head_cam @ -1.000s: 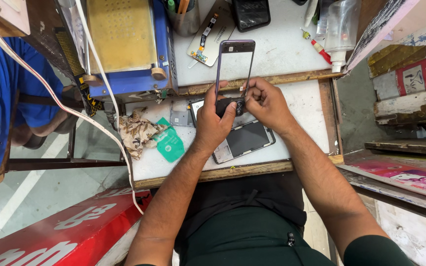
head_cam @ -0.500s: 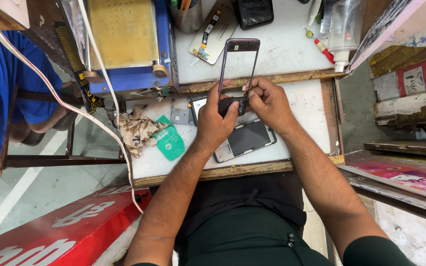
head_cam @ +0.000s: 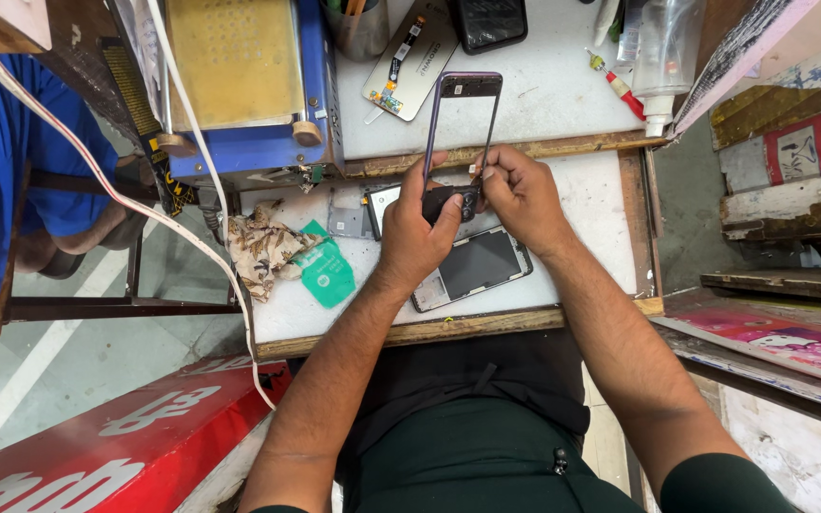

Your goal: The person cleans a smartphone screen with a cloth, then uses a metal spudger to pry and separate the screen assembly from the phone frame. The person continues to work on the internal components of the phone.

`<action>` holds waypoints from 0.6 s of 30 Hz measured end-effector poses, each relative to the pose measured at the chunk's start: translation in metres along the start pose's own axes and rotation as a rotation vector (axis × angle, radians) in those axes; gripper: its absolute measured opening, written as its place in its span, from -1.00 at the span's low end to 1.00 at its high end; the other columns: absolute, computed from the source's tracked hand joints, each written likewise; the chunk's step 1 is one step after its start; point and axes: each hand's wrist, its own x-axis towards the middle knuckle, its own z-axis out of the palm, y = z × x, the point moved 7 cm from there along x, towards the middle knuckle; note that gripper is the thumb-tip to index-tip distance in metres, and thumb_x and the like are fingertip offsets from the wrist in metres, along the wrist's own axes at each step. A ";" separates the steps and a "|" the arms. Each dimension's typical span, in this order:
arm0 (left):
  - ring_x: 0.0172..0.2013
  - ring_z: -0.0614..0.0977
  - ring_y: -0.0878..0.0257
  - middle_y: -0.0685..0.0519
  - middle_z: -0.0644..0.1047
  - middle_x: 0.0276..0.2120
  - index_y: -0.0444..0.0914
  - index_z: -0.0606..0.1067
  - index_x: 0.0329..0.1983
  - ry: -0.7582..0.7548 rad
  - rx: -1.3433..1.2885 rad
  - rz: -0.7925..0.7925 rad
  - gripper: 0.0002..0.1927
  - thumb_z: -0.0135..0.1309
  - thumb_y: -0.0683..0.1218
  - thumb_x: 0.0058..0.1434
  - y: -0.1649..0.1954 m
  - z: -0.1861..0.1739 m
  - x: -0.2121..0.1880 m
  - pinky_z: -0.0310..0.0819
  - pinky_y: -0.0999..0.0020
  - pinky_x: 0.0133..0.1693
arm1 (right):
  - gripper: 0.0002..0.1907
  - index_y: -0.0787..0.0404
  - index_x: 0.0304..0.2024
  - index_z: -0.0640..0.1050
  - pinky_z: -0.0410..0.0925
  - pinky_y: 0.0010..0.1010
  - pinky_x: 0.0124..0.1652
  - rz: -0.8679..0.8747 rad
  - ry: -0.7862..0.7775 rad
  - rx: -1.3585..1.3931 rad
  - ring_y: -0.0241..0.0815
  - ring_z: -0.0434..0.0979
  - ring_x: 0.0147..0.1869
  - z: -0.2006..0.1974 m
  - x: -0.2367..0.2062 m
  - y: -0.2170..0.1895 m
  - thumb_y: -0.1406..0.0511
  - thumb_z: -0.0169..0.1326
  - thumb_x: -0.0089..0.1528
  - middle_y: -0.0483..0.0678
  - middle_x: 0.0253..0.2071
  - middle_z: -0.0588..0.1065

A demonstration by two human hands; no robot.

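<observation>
Both hands' grip pinches the purple hollow phone frame [head_cam: 463, 133] low; left hand [head_cam: 415, 237], right hand [head_cam: 515, 195] seemingly working a dark part, so brace it steady.

A white workbench [head_cam: 582, 247] with a worn wooden edge carries the clutter. On its near part lie a dark phone screen panel [head_cam: 472, 268], a green plastic card [head_cam: 325, 274], a crumpled brownish rag [head_cam: 260, 249] and a small metal plate [head_cam: 345, 217]. Farther back sit a blue heating machine [head_cam: 244, 81], a display part with a flex cable [head_cam: 411, 59], a black phone [head_cam: 492, 21] and a clear bottle [head_cam: 659, 57].
</observation>
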 end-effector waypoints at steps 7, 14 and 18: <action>-0.27 0.73 0.29 0.06 0.64 -0.31 -0.21 0.29 0.35 0.039 -0.032 0.011 -0.46 0.14 -0.20 0.33 -0.002 -0.007 0.003 0.61 0.39 -0.20 | -0.65 0.29 0.10 0.39 0.44 -0.57 -0.14 -0.097 -0.167 0.069 -0.40 0.52 -0.14 0.008 -0.001 -0.002 0.54 0.02 0.26 -0.13 -0.23 0.50; -0.22 0.64 0.38 0.09 0.59 -0.26 -0.24 0.27 0.38 0.000 -0.187 -0.015 -0.43 0.15 -0.20 0.33 -0.009 -0.003 0.002 0.54 0.45 -0.15 | -0.81 0.32 0.11 0.45 0.53 -0.46 -0.16 0.058 -0.185 0.266 -0.30 0.60 -0.20 0.005 0.006 0.009 0.40 -0.08 0.47 -0.07 -0.24 0.54; -0.25 0.56 0.39 0.07 0.51 -0.30 -0.25 0.29 0.40 0.011 -0.232 -0.073 -0.43 0.14 -0.22 0.34 -0.017 -0.003 0.004 0.49 0.46 -0.19 | -0.71 0.29 0.11 0.39 0.55 -0.44 -0.11 0.008 -0.265 0.253 -0.31 0.60 -0.15 0.007 0.002 -0.001 0.46 0.00 0.32 -0.07 -0.20 0.55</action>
